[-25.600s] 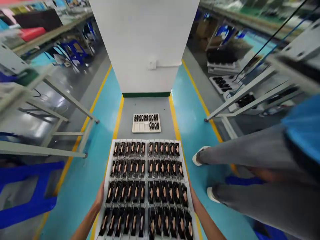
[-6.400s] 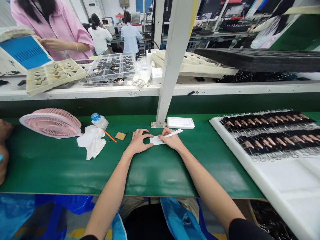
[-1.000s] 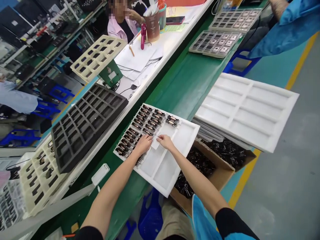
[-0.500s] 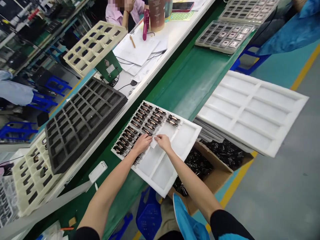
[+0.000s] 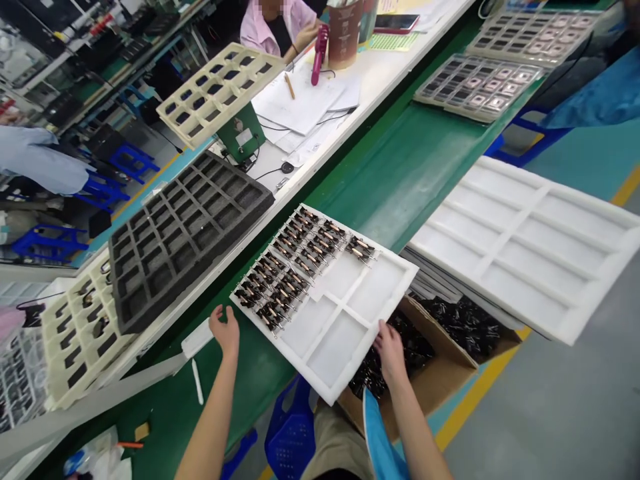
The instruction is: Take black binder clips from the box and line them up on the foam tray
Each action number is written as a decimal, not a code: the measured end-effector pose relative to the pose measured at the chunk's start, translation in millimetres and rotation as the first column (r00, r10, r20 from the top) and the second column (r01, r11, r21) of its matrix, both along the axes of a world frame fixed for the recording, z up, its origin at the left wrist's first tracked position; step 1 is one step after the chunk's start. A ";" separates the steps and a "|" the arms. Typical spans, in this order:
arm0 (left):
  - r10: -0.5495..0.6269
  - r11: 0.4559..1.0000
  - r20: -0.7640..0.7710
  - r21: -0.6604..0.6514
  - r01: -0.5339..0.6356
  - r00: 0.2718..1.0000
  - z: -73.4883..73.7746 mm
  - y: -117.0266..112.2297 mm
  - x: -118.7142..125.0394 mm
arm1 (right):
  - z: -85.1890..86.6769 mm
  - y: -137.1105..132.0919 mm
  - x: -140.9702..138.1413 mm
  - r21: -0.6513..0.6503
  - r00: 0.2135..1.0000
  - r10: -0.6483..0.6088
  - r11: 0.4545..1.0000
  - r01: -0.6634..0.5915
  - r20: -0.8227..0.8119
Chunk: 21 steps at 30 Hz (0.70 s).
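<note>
On the left, a dark grey foam grid tray is resting on the shelf. A slim white pen is lying on the green bench, near the open left hand, its thumb and fingers curving apart around nothing. Centrally, a white compartmented tray is overhanging the bench, carrying rows of black pieces with tan strips and a white paper slip. The right hand is curling at that tray's right edge; whether it is gripping, I cannot tell. Beyond, a brown cardboard box is holding black parts.
</note>
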<state>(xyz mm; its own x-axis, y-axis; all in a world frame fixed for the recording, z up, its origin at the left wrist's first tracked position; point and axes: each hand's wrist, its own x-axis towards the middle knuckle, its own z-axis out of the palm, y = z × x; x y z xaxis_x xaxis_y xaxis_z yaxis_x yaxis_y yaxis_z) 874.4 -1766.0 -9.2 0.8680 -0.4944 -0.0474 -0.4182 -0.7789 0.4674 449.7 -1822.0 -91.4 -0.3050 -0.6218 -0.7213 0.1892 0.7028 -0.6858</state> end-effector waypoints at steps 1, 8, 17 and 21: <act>0.021 1.000 -0.038 0.014 -0.020 0.999 -2.5 1.4 16.7 | -6.9 6.3 6.0 0.010 0.991 0.032 0.999 -0.033 0.128; -0.146 0.981 -0.331 0.076 0.181 0.932 -19.8 -41.9 82.4 | -12.8 4.7 45.5 -0.080 0.989 -0.063 0.994 0.074 0.136; -0.119 0.976 -0.548 0.087 0.198 0.828 -32.3 -22.8 80.6 | -22.9 -11.9 -7.6 0.033 0.986 -0.043 0.999 0.039 0.160; -0.080 0.980 -0.648 0.086 0.177 0.758 -39.7 12.6 51.9 | -26.2 -17.4 -46.8 0.123 0.981 0.048 0.990 -0.072 0.186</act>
<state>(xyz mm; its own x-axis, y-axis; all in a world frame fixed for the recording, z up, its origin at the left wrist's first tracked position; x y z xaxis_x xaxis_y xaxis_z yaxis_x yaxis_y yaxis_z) 926.4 -1753.4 -48.9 0.5405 -0.5456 -0.6404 -0.1611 -0.8143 0.5577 402.9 -1839.4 -117.6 -0.1263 -0.5335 -0.8363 0.2571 0.7967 -0.5470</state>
